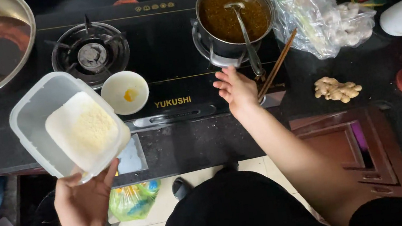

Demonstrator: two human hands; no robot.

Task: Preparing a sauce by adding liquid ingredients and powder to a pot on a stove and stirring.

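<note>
A translucent plastic container (69, 127) of pale crumbs is gripped at its near edge by the left hand (85, 200), fingers closed around it, and held tilted in front of the gas stove (150, 46). The right hand (236, 89), open and empty, is extended toward the ladle (246, 33) handle and chopsticks (278, 64) beside the saucepan (234, 16) on the stove's right burner. A small white bowl (124, 92) is seen just beside the container.
</note>
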